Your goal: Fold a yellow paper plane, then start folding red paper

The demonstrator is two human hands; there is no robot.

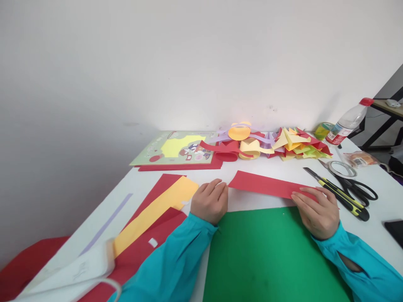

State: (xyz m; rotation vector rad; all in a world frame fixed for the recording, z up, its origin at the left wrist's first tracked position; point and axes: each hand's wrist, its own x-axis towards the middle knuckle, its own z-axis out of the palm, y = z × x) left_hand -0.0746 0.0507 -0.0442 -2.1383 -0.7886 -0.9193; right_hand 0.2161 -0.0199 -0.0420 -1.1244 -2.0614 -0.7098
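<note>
Between my hands a red paper strip (pixel 264 184) stretches just beyond the far edge of a green mat (pixel 267 256). My left hand (pixel 210 201) is closed, pinching the strip's left corner. My right hand (pixel 317 212) grips the strip's right end, with fingers laid over the paper and the thumb hidden. Left of my left hand lie an orange paper strip (pixel 154 209) and dark red paper sheets (pixel 147 247) with a small white scrap (pixel 153 242) on top.
Folded paper shapes (pixel 299 144) and curled paper pieces (pixel 239 144) line the wall beside a green booklet (pixel 176 149). On the right lie a utility knife (pixel 343 197), scissors (pixel 359 188), tape roll (pixel 342 169) and a tilted bottle (pixel 348 121). A white device (pixel 78 268) sits front left.
</note>
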